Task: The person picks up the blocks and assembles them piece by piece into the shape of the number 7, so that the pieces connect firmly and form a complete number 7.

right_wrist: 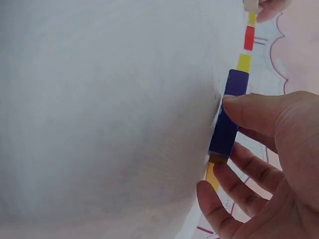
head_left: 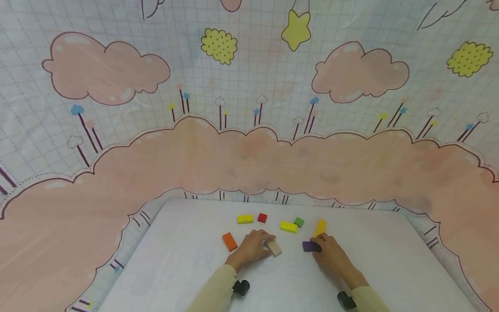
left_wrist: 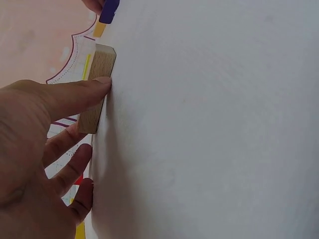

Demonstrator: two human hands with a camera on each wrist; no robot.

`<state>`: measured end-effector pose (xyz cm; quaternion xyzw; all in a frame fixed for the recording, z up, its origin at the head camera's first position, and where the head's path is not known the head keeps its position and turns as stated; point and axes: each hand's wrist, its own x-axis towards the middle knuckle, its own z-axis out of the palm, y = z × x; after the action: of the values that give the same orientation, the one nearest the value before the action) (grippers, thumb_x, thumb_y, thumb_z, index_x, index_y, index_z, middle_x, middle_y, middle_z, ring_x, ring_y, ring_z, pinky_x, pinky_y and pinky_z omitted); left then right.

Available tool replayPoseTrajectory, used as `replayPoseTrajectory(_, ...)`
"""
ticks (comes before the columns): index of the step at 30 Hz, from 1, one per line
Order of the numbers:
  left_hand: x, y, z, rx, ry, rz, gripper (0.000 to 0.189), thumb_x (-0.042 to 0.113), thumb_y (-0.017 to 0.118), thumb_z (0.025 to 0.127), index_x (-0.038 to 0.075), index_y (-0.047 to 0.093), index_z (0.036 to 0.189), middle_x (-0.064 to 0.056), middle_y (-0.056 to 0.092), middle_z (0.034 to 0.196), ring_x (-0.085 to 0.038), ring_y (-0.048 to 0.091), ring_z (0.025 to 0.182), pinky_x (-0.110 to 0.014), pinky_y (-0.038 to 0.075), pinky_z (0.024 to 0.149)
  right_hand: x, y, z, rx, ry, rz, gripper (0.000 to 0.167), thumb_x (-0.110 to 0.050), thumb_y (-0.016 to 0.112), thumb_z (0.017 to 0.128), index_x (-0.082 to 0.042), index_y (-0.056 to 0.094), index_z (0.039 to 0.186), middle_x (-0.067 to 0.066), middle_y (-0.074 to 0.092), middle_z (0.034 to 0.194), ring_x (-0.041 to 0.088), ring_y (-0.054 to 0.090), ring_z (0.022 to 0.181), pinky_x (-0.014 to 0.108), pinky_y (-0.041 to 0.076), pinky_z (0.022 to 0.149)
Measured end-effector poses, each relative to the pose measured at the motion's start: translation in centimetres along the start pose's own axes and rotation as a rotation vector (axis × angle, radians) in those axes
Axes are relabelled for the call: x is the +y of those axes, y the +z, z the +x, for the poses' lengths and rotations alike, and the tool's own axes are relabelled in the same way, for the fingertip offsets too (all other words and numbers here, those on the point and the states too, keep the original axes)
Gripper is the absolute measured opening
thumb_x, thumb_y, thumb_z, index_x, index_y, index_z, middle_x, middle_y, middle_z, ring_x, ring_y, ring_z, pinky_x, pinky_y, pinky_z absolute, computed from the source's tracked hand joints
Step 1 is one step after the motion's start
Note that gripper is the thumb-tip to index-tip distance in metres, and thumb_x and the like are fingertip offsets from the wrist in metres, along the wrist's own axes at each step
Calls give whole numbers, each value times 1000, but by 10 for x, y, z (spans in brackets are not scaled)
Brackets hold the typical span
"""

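My left hand [head_left: 252, 247] pinches a plain wooden block [head_left: 274, 247] between thumb and fingers near the middle of the table. In the left wrist view the thumb lies across the near face of that block [left_wrist: 96, 89], with the other fingers spread lower down. Over to the right, my right hand [head_left: 330, 252] grips a dark purple block [head_left: 310, 246]. The right wrist view has the thumb pressed on the purple block [right_wrist: 230, 113], fingers behind and below it. An orange-yellow block [head_left: 321, 226] lies just beyond the right fingers. An orange block [head_left: 229, 242] is left of my left hand.
Toward the back of the white table [head_left: 175, 242] lie a yellow block [head_left: 245, 219], a small red block [head_left: 262, 218], another yellow block [head_left: 289, 227] and a small green block [head_left: 299, 222]. A patterned cloth [head_left: 249, 160] with clouds rises behind the table.
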<state>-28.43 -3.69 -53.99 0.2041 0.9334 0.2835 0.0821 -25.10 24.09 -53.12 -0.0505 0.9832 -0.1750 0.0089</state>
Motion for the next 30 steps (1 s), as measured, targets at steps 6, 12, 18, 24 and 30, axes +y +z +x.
replayPoseTrajectory(6, -3, 0, 2, -2, 22, 14, 44, 24, 77, 85, 30, 65, 127, 6, 61, 123, -16, 50, 110, -39, 45, 97, 3, 2, 1, 4, -6, 14, 38, -10, 75, 85, -12, 66, 122, 8, 59, 118, 26, 56, 111, 48, 48, 101)
replayPoseTrajectory(12, -5, 0, 4, -8, 20, 1, 39, 25, 78, 84, 28, 67, 121, 7, 61, 119, -15, 50, 109, -39, 45, 99, 5, 2, 2, 7, -10, 43, 33, -9, 74, 85, -12, 67, 117, 6, 60, 113, 23, 58, 108, 48, 49, 101)
replayPoseTrajectory(18, -3, -2, 3, -11, 12, -8, 36, 24, 78, 84, 26, 67, 118, 8, 62, 119, -15, 50, 109, -40, 44, 100, 6, 2, 3, 8, -8, 58, 32, -8, 75, 85, -13, 68, 116, 5, 60, 111, 23, 59, 107, 48, 49, 100)
replayPoseTrajectory(24, -3, -4, 2, -16, 8, -30, 33, 22, 78, 83, 24, 67, 115, 8, 63, 118, -14, 50, 106, -40, 45, 100, 7, 4, 4, 8, 13, 65, 32, -9, 75, 85, -13, 68, 116, 6, 60, 113, 24, 59, 108, 48, 49, 100)
replayPoseTrajectory(30, -3, -5, 1, -25, -10, -67, 32, 22, 78, 84, 23, 66, 113, 7, 62, 112, -14, 50, 102, -39, 47, 99, 6, 2, 4, 0, 32, 91, 33, -11, 74, 86, -12, 67, 118, 6, 60, 114, 24, 60, 108, 49, 48, 100)
